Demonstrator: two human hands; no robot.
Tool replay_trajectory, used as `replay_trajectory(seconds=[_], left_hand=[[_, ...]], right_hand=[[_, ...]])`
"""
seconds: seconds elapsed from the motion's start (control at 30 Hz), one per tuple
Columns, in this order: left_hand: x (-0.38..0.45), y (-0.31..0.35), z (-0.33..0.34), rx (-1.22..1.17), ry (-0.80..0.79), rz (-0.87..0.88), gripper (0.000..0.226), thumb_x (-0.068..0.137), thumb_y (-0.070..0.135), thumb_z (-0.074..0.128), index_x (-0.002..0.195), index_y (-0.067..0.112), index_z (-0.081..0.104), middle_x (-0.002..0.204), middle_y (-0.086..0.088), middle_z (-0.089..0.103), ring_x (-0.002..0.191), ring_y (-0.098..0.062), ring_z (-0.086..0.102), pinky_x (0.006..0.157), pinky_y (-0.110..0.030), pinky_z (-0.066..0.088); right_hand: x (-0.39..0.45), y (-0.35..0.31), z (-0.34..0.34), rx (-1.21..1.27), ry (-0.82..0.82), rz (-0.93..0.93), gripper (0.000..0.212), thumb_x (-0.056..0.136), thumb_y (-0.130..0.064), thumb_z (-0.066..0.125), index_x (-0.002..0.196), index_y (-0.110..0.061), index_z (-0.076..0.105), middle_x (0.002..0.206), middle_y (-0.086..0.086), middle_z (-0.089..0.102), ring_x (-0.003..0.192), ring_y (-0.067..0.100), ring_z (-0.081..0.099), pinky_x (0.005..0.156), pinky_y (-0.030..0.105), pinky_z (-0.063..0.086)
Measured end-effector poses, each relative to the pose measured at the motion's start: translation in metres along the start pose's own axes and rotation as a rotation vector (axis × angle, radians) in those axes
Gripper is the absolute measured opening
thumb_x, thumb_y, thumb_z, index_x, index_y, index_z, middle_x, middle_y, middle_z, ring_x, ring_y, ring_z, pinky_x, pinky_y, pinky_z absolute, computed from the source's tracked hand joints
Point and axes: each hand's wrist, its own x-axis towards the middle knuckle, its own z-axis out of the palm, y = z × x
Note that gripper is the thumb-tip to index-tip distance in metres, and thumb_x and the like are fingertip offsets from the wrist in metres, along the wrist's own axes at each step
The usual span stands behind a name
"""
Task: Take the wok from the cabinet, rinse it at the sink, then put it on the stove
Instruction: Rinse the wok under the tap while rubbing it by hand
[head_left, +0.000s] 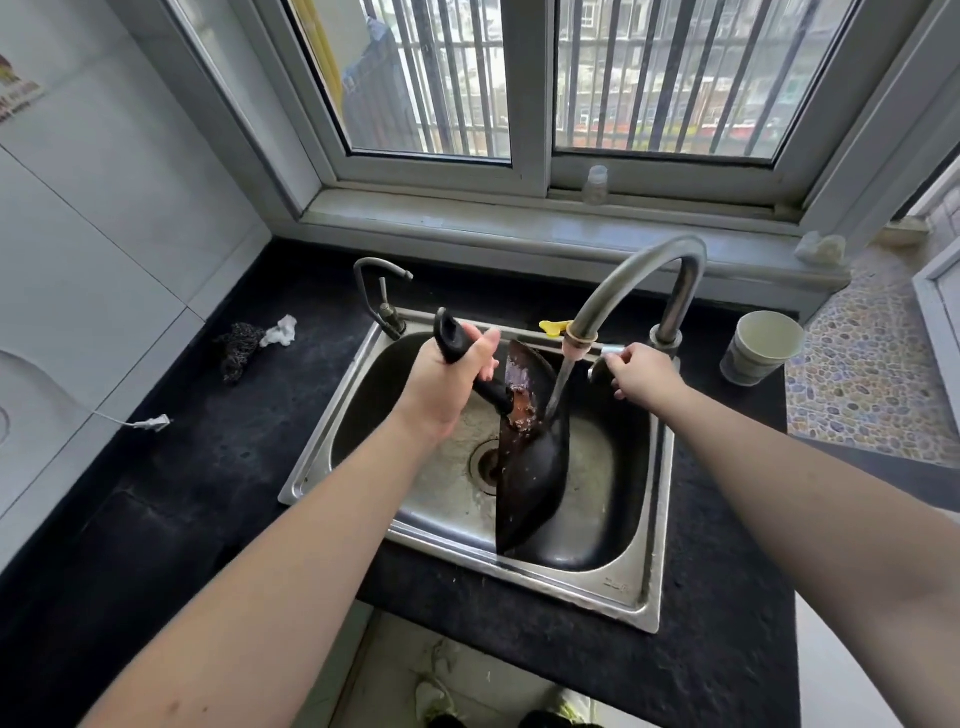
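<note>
While water runs from curved steel faucet (623, 283), left hand (447, 382) clenched on handle of black round-bottomed wok (530, 457), tipped on edge inside stainless sink (644, 587) in black counter (218, 457); right hand (641, 374) grips faucet lever.

One wok (530, 467) stands on edge in the one steel sink (644, 587). Two taps rise at the far rim: a tall curved tap (639, 275) on the right and a small thin tap (382, 291) on the left. Two hands are in view, the left hand (447, 384) and the right hand (641, 376). On the worktop (218, 467) sit one paper cup (761, 345) at the right, one dark scouring pad (239, 345) and one white crumpled scrap (280, 330) (both far left). One small clear bottle (596, 184) stands on the window ledge.
</note>
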Motion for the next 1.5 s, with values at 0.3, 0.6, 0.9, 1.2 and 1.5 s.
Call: replay_trajectory(seconds=[0.3, 0.6, 0.9, 1.2, 1.5], left_hand=[[-0.006, -0.002, 0.015, -0.064, 0.223, -0.019, 0.039, 0.092, 0.014, 0.059, 0.055, 0.025, 0.053, 0.053, 0.006, 0.046, 0.059, -0.014, 0.044, 0.078, -0.036, 0.042], [-0.007, 0.020, 0.043, -0.308, 0.657, -0.228, 0.026, 0.092, 0.037, 0.061, 0.097, 0.011, 0.061, 0.079, 0.003, 0.054, 0.078, -0.012, 0.054, 0.069, -0.019, 0.039], [-0.036, 0.002, 0.030, -0.228, 0.539, -0.129, 0.024, 0.088, 0.025, 0.067, 0.101, 0.006, 0.060, 0.081, 0.005, 0.058, 0.083, -0.010, 0.057, 0.086, -0.023, 0.044], [-0.052, -0.002, -0.013, 0.026, 0.235, 0.068, 0.031, 0.088, 0.014, 0.065, 0.061, 0.002, 0.057, 0.058, -0.003, 0.056, 0.066, -0.017, 0.056, 0.089, -0.043, 0.052], [-0.079, -0.011, -0.026, -0.006, 0.159, 0.098, 0.032, 0.083, 0.027, 0.064, 0.055, 0.016, 0.052, 0.051, 0.002, 0.048, 0.059, -0.019, 0.048, 0.080, -0.046, 0.044]], right_hand=[[-0.007, 0.005, 0.003, 0.026, 0.001, -0.003, 0.035, 0.096, -0.044, 0.044, 0.091, -0.013, 0.060, 0.080, 0.010, 0.074, 0.070, 0.022, 0.073, 0.085, 0.040, 0.056], [-0.009, 0.002, 0.001, 0.061, 0.001, 0.013, 0.031, 0.097, -0.040, 0.046, 0.098, -0.012, 0.059, 0.085, 0.010, 0.073, 0.071, 0.024, 0.073, 0.084, 0.042, 0.057], [-0.013, -0.008, 0.001, 0.054, -0.008, 0.003, 0.026, 0.098, -0.039, 0.045, 0.092, -0.016, 0.056, 0.088, 0.013, 0.074, 0.074, 0.026, 0.073, 0.084, 0.042, 0.057], [-0.014, -0.010, 0.001, 0.045, -0.015, -0.008, 0.031, 0.098, -0.040, 0.044, 0.102, -0.013, 0.058, 0.091, 0.009, 0.073, 0.073, 0.023, 0.073, 0.082, 0.033, 0.054], [-0.020, -0.011, 0.003, -0.001, -0.017, -0.060, 0.031, 0.099, -0.033, 0.044, 0.070, -0.024, 0.049, 0.090, 0.017, 0.074, 0.076, 0.028, 0.073, 0.081, 0.033, 0.053]])
